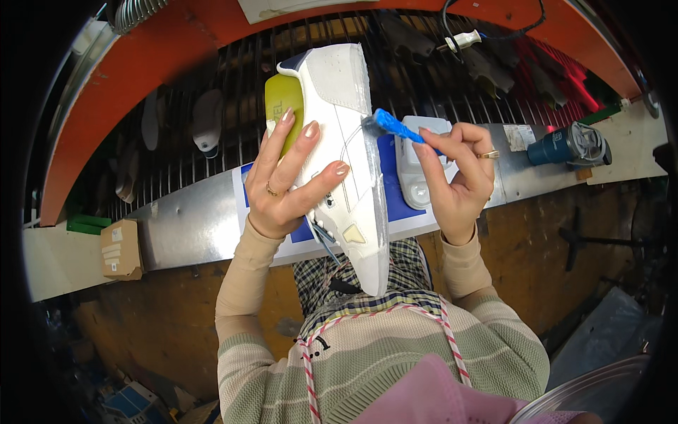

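Observation:
A white shoe upper [337,106] stretched over a yellow-green last [280,92] is held on its side, heel up and toe toward my lap. My left hand [279,191] grips it from the left, fingers and thumb spread across its side near the laces. In my right hand [462,173], a blue-handled brush [397,126] is pinched between thumb and fingers. Its dark bristles meet the shoe's bottom edge, below the heel. Partly behind the right fingers sits a white plastic container [412,173], on a blue and white sheet [400,211].
Across the metal ledge [187,226] lie a cardboard box [121,249] at left and a teal tumbler [558,148] at right. Beyond it, dark bars carry another white shoe [207,120] and several grey pieces. A white plug [462,41] on a cable hangs at the upper right.

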`<state>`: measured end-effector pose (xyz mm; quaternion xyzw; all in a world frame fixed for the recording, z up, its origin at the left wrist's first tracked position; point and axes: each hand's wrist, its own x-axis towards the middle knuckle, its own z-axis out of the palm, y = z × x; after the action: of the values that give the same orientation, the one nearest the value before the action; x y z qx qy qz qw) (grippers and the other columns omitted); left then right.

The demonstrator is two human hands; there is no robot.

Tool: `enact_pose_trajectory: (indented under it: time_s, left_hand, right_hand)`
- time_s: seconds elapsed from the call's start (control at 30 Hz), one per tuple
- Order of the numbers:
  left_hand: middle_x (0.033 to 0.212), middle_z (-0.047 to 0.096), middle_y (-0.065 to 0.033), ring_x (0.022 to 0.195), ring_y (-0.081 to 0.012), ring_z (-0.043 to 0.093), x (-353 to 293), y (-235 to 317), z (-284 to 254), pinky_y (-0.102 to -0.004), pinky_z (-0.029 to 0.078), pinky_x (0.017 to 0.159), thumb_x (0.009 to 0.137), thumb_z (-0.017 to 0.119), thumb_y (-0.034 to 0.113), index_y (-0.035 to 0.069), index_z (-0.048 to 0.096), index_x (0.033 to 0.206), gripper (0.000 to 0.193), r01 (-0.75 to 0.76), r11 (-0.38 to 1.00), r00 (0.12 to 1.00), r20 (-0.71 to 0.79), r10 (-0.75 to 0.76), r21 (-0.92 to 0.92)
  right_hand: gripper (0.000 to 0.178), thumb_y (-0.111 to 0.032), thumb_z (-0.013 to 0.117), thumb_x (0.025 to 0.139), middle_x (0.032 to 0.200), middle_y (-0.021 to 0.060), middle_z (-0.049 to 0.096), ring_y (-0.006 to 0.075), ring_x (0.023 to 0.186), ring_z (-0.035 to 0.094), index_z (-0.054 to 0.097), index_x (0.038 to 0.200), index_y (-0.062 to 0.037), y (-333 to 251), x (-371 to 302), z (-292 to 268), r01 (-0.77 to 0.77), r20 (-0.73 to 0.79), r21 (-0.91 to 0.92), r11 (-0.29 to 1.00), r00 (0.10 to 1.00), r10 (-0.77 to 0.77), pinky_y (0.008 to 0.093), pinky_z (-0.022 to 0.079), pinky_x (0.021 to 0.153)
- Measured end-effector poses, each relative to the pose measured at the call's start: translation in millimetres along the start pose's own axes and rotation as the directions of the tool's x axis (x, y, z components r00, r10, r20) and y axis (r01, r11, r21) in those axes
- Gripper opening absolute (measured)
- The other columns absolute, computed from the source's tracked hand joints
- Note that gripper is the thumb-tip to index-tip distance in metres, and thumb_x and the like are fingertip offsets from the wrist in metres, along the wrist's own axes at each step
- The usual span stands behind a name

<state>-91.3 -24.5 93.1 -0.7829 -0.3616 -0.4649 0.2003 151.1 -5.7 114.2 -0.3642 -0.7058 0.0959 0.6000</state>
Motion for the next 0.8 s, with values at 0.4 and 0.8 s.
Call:
enact_pose_trajectory:
  time_s: [0.4, 0.8]
  left_hand:
    - [0.135, 0.059, -0.0017, 0.127, -0.0339, 0.056, 1.3, 0.4, -0.6, -0.0430, 0.057, 0.098, 0.075, 0.081, 0.021, 0.035, 0.068, 0.113, 0.043, 0.002, 1.000, 1.000, -0.006, -0.002, -0.015]
    - [0.137, 0.059, -0.0060, 0.128, -0.0349, 0.055, 4.8, -2.5, 0.0, -0.0444, 0.054, 0.103, 0.073, 0.081, 0.017, 0.031, 0.068, 0.117, 0.048, 0.045, 0.998, 0.998, -0.032, -0.046, -0.035]
  right_hand:
    - [0.022, 0.000, 0.082, 0.073, 0.090, 0.0053, 0.052, 0.0099, 0.067, 0.050, 0.077, 0.094, -0.0005, 12.5, 30.7, -16.3, 0.072, 0.155, 0.053, 0.996, 0.985, -0.079, 0.0230, 0.041, 0.059]
    - [0.022, 0.001, 0.081, 0.073, 0.091, 0.0035, 0.052, 0.0108, 0.075, 0.051, 0.076, 0.094, -0.0001, 6.3, 19.9, -35.7, -0.148, 0.357, 0.287, 0.946, 0.933, 0.038, 0.0229, 0.042, 0.065]
